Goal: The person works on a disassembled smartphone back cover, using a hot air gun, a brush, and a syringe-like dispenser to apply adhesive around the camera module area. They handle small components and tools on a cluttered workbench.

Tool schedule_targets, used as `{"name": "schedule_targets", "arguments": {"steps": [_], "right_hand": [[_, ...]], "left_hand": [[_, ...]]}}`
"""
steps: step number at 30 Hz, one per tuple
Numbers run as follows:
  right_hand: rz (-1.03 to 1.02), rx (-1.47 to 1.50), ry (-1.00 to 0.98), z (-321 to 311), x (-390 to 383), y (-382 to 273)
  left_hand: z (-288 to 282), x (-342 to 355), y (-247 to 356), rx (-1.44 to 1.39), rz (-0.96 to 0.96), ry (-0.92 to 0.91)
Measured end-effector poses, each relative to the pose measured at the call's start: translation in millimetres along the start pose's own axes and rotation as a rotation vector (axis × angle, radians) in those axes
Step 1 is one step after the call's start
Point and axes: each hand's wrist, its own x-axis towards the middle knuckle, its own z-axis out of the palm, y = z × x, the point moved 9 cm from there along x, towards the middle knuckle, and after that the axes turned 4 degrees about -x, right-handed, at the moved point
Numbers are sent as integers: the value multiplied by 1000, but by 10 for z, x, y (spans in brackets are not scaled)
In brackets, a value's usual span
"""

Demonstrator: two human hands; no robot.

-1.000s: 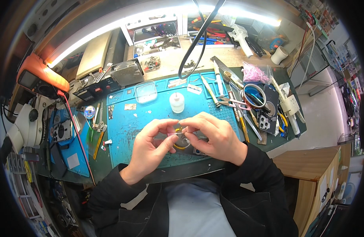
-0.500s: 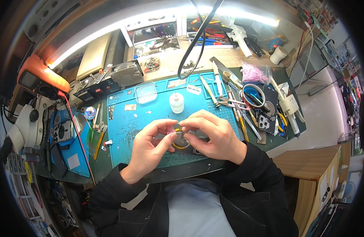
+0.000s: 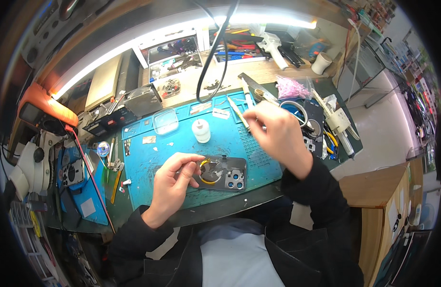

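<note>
My left hand [image 3: 175, 184] is over the left end of a dark phone back panel [image 3: 219, 185], thumb and fingers pinched together. Whatever lies between its fingertips is too small to make out. The panel rests on the blue work mat [image 3: 182, 143]; it has a ring with a yellow edge and camera openings at its right end. Raised over the tools at the right is my right hand [image 3: 280, 131], its fingers curled in. It hides part of those tools, and I cannot see what it grips, if anything. A pale pen-like tool [image 3: 236, 109] lies beside its fingertips.
A white bottle [image 3: 201, 132] stands beyond the panel, with a clear plastic box [image 3: 165, 122] to its left. An orange multimeter [image 3: 48, 109] is at far left. Pink packing in a bag [image 3: 292, 87] and a roll of tape [image 3: 297, 109] lie right. Black cables [image 3: 213, 52] hang in front.
My hands were together over the panel; the right has moved away, up and right to the tools. The left stays pinched near the panel, which now shows more fully. The whole view has shifted slightly.
</note>
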Motion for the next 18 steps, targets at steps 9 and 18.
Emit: {"name": "schedule_targets", "arguments": {"steps": [9, 18], "right_hand": [[-98, -474, 162, 323, 253, 567], [723, -795, -387, -1653, -984, 1717]], "left_hand": [[136, 37, -3, -93, 20, -73], [217, -90, 148, -77, 114, -131]]}}
